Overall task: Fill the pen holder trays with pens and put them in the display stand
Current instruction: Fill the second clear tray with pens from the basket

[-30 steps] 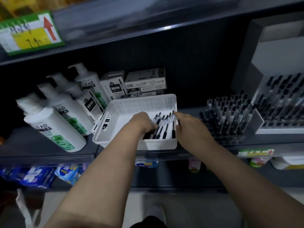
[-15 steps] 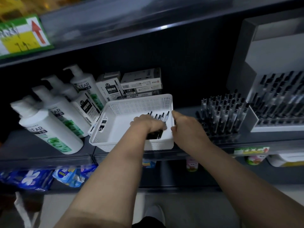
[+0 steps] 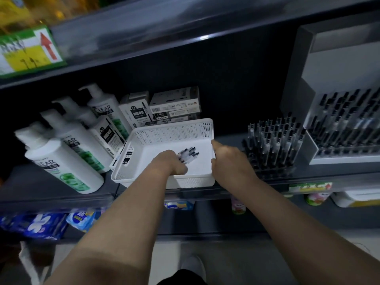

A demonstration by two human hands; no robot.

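Note:
A white perforated basket (image 3: 170, 132) sits on the dark shelf in the middle. Inside it, my left hand (image 3: 171, 162) grips a bunch of clear pens with black caps (image 3: 188, 154) low over the basket floor. My right hand (image 3: 228, 161) holds the basket's right rim, thumb over the edge and fingers curled outside. To the right a black pen holder tray (image 3: 271, 145) stands full of upright pens. Further right, the grey display stand (image 3: 341, 112) carries another filled tray of pens.
Several white shampoo pump bottles (image 3: 61, 153) lean at the left of the shelf. Pen boxes (image 3: 162, 108) are stacked behind the basket. A shelf edge (image 3: 144, 38) runs overhead. Packaged goods fill the lower shelf (image 3: 41, 225).
My left hand has lowered the bunch of pens from near the basket's right rim down toward its floor. My right hand let go of the pens and now holds the rim.

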